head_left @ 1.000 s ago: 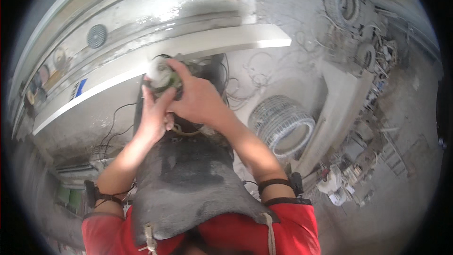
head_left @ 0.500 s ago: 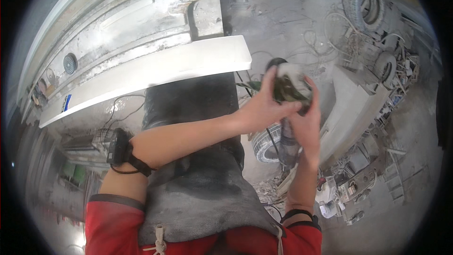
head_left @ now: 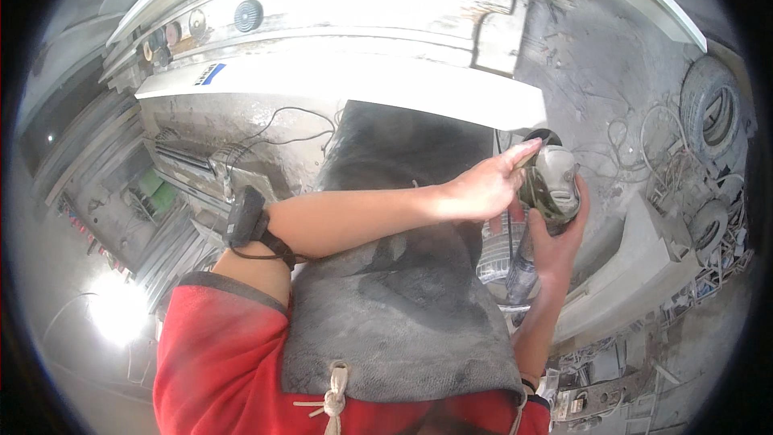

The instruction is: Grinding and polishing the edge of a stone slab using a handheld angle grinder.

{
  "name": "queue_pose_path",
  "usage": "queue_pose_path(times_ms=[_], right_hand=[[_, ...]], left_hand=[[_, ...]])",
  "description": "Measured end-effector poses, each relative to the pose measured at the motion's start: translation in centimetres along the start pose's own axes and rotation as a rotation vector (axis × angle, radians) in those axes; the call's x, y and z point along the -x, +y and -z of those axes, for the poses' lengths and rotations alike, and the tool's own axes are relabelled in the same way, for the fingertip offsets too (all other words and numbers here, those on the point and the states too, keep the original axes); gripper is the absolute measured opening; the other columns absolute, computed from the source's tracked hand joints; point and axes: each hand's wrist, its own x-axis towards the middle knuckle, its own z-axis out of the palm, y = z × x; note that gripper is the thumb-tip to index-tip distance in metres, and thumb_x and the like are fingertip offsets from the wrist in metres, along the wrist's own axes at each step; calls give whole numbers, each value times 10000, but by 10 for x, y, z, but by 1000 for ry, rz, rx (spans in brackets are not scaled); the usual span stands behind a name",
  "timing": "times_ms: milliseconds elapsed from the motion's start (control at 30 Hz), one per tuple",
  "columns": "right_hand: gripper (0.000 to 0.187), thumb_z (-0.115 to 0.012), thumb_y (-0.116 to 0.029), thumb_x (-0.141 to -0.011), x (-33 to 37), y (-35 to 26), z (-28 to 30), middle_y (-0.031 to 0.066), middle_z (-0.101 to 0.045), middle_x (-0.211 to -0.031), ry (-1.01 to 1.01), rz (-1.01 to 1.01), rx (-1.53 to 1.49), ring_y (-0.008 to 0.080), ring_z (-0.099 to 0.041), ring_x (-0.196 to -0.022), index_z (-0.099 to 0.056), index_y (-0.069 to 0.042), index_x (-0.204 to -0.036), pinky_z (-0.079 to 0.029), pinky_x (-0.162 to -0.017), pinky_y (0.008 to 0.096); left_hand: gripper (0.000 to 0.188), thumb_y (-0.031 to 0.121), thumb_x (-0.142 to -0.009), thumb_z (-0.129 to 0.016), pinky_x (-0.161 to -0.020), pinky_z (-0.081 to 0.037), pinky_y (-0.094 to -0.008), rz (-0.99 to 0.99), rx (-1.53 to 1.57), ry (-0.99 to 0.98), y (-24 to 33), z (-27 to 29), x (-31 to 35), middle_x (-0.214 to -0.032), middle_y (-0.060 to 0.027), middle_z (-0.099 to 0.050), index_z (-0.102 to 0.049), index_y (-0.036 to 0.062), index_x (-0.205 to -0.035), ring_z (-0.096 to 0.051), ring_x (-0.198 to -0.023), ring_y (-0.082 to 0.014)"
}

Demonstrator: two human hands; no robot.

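Note:
A dusty object [head_left: 555, 173] is in front of me, right of centre, with a rounded pale-grey part, a dark olive-green mottled part and a black round piece at its far end; its kind is unclear. My right hand [head_left: 561, 238] cups its lower right side, fingers curled round it. From the left, my left hand [head_left: 493, 187] grips its near-left edge, index finger stretched along it and thumb below. Beneath the hands hangs a grey, dusty cylindrical thing [head_left: 522, 274], partly hidden.
A long white slab [head_left: 419, 101] lies beyond my dark apron [head_left: 394, 290]. Behind it is a dusty bench [head_left: 386, 8] with round discs [head_left: 248, 15]. Tyres [head_left: 713, 109], cables, a pale angular block [head_left: 620, 274] and scrap lie at right. A cord [head_left: 290, 113] runs at left.
My view has swung left, so the surroundings sit farther right in the picture. Both hands still hold the dusty object. My left index finger is now straighter along its edge.

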Motion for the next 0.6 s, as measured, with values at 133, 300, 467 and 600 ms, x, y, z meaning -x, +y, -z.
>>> queue_pose_path(times_ms=[133,300,467,600], right_hand=[[822,-749,-26,-768,14,-31,-60,194,-485,-1367,-12,8,-25,274,-511,-1234,-330,-50,-1475,-429,-1040,385],[811,-763,-51,-784,32,-69,-173,200,-476,-1391,-91,127,103,264,-506,-1256,-329,-33,-1469,-429,-1044,371],[833,-788,-94,-768,49,-118,-280,204,-524,-1359,-161,212,84,275,-553,-1231,-337,-63,-1467,-454,-1021,374],[887,-816,-165,-728,63,-120,-322,221,-552,-1338,-202,273,122,316,-604,-1190,-332,-105,-1470,-494,-973,392]], left_hand=[[730,494,-1030,-384,-401,-478,-245,68,18,-39,0,51,47,-1184,-263,-627,-36,169,-1583,-681,-568,-185],[671,453,-1028,-384,-357,-420,-231,6,240,36,-39,148,125,-1161,-284,-626,-124,174,-1580,-663,-535,-189],[504,302,-1084,-295,-331,-371,-203,-235,291,232,-96,225,194,-958,-206,-672,-192,215,-1569,-631,-488,-168],[495,221,-1075,-287,-383,-434,-231,-222,289,366,-109,248,231,-897,-164,-648,-215,170,-1563,-607,-473,-157]])
